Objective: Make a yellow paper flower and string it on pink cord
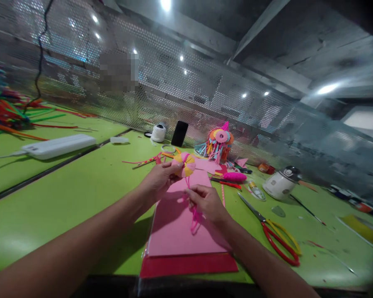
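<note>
Pinched in my left hand (164,178) is a round pink-and-yellow rosette (186,164), held up above the work surface. Thin pink yarn (195,221) runs down from the rosette, and my right hand (205,201) has its fingers closed on it, with a loop dangling below. Under both hands lie a pink sheet (177,236) and a red sheet (186,265) beneath it. A pair of scissors (267,227) with red and yellow handles rests to the right of my right hand.
On the green table (112,182), a colourful tasselled paper figure (220,142) stands at the back. Nearby are a dark phone (179,133), a white thread spool (158,132), a magenta yarn bundle (234,177) and a white pot (281,183). A white power bank (59,147) lies left.
</note>
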Action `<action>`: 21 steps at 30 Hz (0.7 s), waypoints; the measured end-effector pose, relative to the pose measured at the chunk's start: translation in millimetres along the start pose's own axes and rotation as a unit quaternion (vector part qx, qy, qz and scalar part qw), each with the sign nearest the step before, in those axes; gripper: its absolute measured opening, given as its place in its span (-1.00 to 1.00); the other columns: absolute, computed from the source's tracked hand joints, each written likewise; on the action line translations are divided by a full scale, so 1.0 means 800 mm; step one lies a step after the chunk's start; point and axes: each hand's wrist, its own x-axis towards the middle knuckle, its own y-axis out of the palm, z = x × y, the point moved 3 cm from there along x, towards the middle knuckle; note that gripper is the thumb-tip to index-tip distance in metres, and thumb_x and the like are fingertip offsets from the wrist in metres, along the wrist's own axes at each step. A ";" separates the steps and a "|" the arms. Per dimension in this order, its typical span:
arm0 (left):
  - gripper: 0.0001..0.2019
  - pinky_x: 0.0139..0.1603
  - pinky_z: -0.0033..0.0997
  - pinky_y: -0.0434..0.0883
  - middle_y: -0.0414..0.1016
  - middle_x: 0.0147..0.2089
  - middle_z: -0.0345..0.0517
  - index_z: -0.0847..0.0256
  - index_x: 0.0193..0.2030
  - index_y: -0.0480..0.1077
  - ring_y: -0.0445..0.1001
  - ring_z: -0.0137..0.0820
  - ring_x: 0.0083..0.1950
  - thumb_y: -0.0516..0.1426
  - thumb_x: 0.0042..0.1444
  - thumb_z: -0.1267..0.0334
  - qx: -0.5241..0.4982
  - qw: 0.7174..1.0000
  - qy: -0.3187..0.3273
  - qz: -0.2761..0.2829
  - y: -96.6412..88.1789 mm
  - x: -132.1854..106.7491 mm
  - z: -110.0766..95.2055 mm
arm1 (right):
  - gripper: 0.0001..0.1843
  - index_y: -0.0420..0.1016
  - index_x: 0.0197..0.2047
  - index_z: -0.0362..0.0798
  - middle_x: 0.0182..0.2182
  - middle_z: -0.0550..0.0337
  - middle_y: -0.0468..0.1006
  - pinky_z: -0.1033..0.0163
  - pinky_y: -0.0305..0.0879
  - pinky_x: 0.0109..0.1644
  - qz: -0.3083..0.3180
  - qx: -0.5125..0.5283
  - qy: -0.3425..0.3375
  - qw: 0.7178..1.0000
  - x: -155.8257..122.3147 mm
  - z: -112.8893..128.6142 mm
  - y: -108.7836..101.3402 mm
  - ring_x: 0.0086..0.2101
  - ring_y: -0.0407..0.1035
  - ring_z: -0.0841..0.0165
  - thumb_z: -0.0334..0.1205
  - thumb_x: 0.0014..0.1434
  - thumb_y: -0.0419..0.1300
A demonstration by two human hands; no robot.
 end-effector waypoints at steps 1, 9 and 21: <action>-0.92 -0.32 -0.50 0.45 0.51 -0.39 -0.08 0.37 -0.33 0.45 0.47 -0.50 -0.40 0.22 0.01 0.40 0.001 1.000 -0.010 -0.001 0.000 -0.001 0.000 | -0.73 0.56 -0.39 0.01 -0.62 0.27 0.43 0.26 0.31 -0.54 -0.003 -0.019 -0.001 1.000 -0.002 0.000 -0.005 -0.60 0.29 0.41 0.01 0.13 0.16; -0.89 -0.40 -0.44 0.52 0.48 -0.39 -0.04 0.30 -0.28 0.29 0.58 -0.30 -0.35 0.17 0.08 0.38 0.016 0.994 -0.082 0.064 0.004 -0.007 -0.002 | -0.65 0.60 -0.24 -0.12 -0.29 0.04 0.57 0.16 0.39 -0.20 -0.087 -0.104 -0.028 0.990 -0.013 0.005 -0.083 -0.27 0.43 0.29 0.00 0.11 0.19; -0.82 -0.76 -0.73 0.08 0.18 -0.61 -0.31 0.26 -0.39 0.22 0.54 -0.37 -0.47 0.20 0.03 0.39 0.049 0.993 -0.056 0.090 -0.004 0.000 -0.005 | -0.85 0.55 -0.28 -0.01 -0.64 0.36 0.34 0.32 0.13 -0.55 -0.121 0.028 -0.049 0.991 0.025 0.113 -0.202 -0.71 -0.03 0.62 -0.26 0.01 0.27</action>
